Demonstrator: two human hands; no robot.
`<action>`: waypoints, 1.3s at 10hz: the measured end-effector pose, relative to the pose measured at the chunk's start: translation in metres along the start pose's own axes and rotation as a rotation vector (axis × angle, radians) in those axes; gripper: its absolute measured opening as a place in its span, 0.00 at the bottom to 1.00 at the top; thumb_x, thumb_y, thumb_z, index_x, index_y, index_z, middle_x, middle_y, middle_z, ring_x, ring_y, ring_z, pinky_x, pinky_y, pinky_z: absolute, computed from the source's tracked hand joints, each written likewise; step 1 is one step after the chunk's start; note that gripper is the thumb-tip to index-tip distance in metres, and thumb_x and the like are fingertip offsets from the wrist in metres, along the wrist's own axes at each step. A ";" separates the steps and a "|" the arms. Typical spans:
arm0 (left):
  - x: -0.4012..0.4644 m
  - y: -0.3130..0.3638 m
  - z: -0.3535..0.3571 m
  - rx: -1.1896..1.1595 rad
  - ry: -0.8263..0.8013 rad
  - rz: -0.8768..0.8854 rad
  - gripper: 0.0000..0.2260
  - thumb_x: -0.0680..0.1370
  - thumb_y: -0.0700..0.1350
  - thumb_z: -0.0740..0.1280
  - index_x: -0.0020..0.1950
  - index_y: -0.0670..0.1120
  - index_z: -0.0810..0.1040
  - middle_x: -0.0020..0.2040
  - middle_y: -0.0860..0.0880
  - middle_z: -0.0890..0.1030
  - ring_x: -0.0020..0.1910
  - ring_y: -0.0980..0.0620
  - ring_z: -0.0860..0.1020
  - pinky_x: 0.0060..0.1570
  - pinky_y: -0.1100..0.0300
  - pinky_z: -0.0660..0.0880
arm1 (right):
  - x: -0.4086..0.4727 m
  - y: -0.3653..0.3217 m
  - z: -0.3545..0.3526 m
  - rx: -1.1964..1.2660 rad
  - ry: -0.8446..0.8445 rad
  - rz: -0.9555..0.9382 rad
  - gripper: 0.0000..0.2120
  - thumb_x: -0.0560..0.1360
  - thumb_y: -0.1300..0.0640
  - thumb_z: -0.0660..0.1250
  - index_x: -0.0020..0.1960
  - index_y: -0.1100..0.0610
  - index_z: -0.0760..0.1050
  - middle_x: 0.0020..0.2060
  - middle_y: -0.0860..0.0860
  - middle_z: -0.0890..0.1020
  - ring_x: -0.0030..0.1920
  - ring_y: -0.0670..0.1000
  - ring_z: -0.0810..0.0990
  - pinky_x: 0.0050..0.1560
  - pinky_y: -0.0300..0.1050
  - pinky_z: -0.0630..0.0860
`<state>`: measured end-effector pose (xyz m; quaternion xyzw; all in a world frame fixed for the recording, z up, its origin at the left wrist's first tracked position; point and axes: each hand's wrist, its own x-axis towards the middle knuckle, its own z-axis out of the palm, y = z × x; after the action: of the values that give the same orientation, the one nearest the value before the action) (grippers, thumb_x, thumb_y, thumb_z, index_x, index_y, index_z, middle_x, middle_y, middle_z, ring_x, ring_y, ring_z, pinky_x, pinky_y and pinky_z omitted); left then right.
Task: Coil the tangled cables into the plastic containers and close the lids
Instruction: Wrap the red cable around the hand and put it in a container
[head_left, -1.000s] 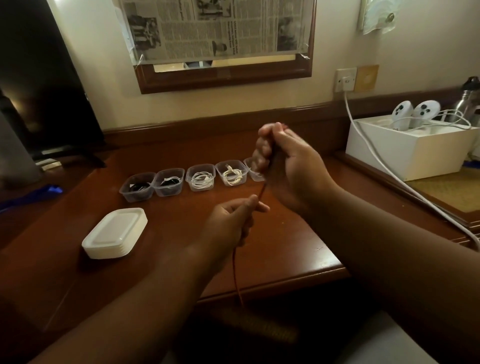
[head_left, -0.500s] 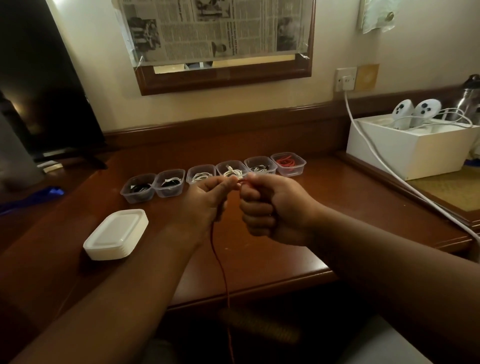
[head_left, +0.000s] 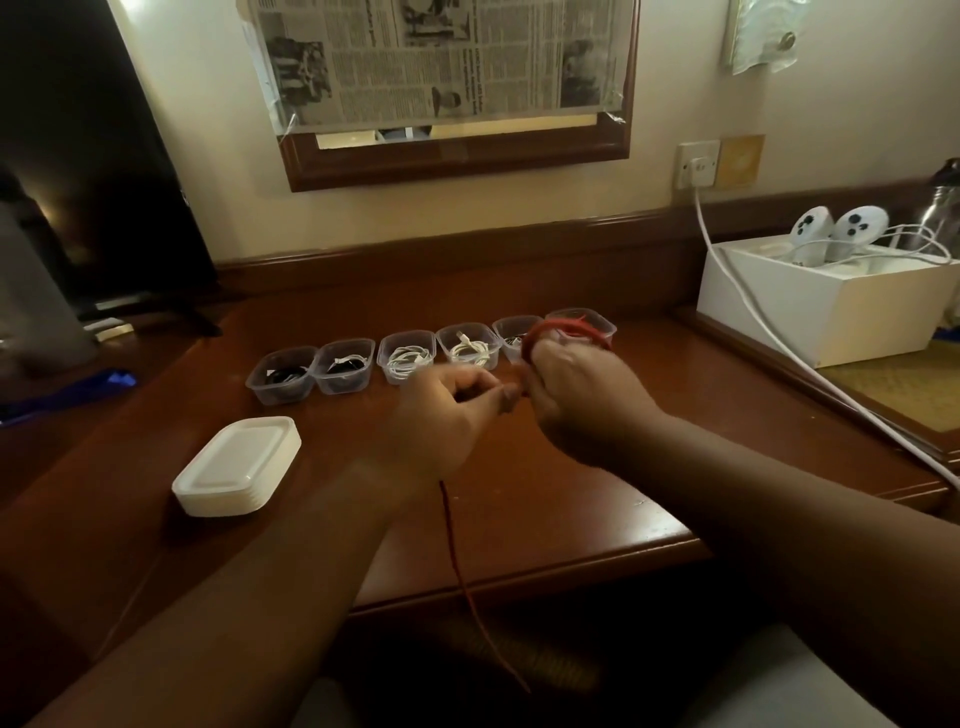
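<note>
A red cable (head_left: 460, 566) hangs from my hands down past the desk's front edge. My right hand (head_left: 576, 400) grips a coil of it, and red loops (head_left: 566, 330) show above the fist. My left hand (head_left: 447, 410) pinches the strand just left of the right hand. Behind them a row of several small clear plastic containers (head_left: 343, 366) stands on the desk, holding coiled black and white cables. The rightmost container (head_left: 597, 325) holds red cable and is partly hidden by my right hand. A stack of white lids (head_left: 236, 465) lies at the front left.
The wooden desk (head_left: 571, 509) has a raised back ledge. A white box (head_left: 831, 304) with two white controllers stands at the right. A white power cord (head_left: 779, 343) runs from the wall socket across the right side. A dark screen stands at the far left.
My right hand dropped from a raised position, then moved right and back toward the rightmost container with red loops showing. My left hand rose to meet it, and the hanging strand shifted.
</note>
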<state>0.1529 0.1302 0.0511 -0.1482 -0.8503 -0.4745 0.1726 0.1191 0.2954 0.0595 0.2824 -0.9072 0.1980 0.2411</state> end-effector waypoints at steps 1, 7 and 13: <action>0.012 -0.007 -0.018 0.026 0.087 0.047 0.08 0.74 0.52 0.73 0.41 0.48 0.82 0.35 0.47 0.81 0.32 0.53 0.78 0.32 0.62 0.73 | -0.008 -0.007 0.004 0.405 -0.181 0.174 0.24 0.84 0.44 0.49 0.33 0.53 0.65 0.27 0.49 0.70 0.27 0.50 0.65 0.30 0.43 0.61; 0.012 -0.006 -0.010 0.141 0.046 0.070 0.04 0.77 0.49 0.71 0.46 0.49 0.83 0.37 0.51 0.82 0.35 0.56 0.78 0.34 0.61 0.75 | 0.006 0.005 -0.004 0.356 -0.390 0.189 0.19 0.84 0.46 0.51 0.40 0.53 0.69 0.33 0.48 0.73 0.31 0.48 0.70 0.33 0.41 0.65; 0.016 0.008 -0.005 0.036 -0.066 0.071 0.07 0.78 0.43 0.70 0.44 0.56 0.81 0.37 0.55 0.83 0.35 0.62 0.80 0.35 0.69 0.74 | 0.021 -0.007 -0.012 0.092 -0.211 0.015 0.17 0.83 0.43 0.49 0.42 0.49 0.67 0.38 0.48 0.75 0.38 0.48 0.75 0.34 0.40 0.64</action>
<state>0.1424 0.1318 0.0665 -0.1907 -0.8582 -0.4474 0.1640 0.1120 0.2868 0.0820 0.3055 -0.9196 0.2103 0.1296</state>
